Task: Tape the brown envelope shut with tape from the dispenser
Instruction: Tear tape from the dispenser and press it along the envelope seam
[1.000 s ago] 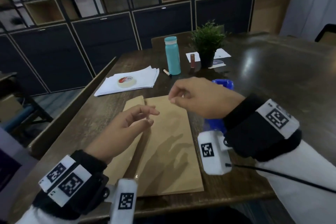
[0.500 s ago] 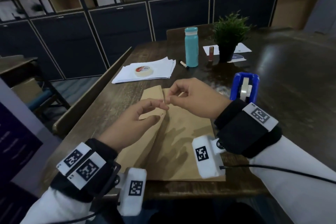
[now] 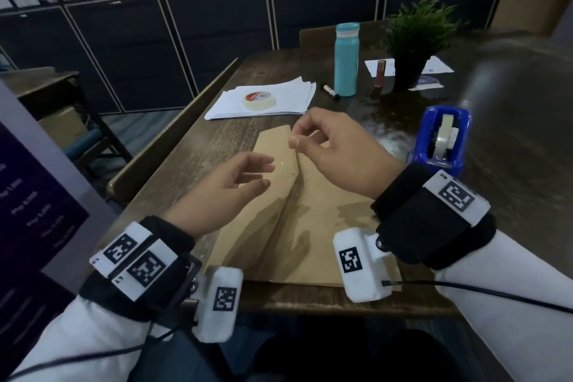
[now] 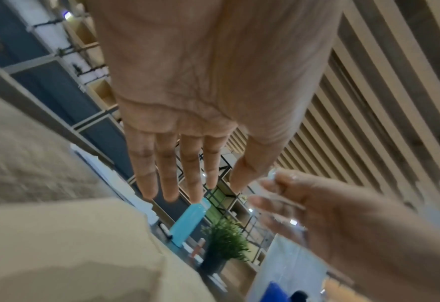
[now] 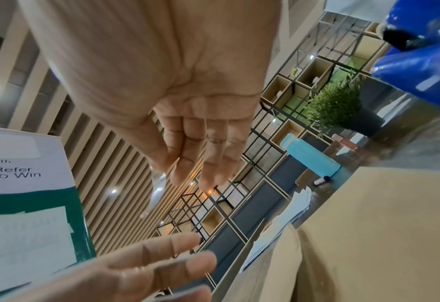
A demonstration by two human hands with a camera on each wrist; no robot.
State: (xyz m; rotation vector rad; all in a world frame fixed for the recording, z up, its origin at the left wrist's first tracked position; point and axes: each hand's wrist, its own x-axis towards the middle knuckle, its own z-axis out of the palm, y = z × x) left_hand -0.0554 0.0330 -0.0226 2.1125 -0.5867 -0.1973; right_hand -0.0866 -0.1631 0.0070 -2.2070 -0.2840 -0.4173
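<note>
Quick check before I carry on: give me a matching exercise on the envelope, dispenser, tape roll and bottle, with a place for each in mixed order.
Things:
1. brown envelope
2. blue dispenser
3. masking tape roll
4. teal bottle

Places:
A. on the white paper stack
B. flat under both hands
C. upright beside the potted plant
D. just beyond the right hand's wrist

Pairs: 1-B, 2-D, 3-A, 4-C

brown envelope (image 3: 313, 226) on the dark wood-grain table (image 3: 511, 183); blue dispenser (image 3: 441, 139) near its right edge; teal bottle (image 3: 346, 59), green plant (image 3: 418, 25), white papers (image 3: 279, 96) toward the far edge.
</note>
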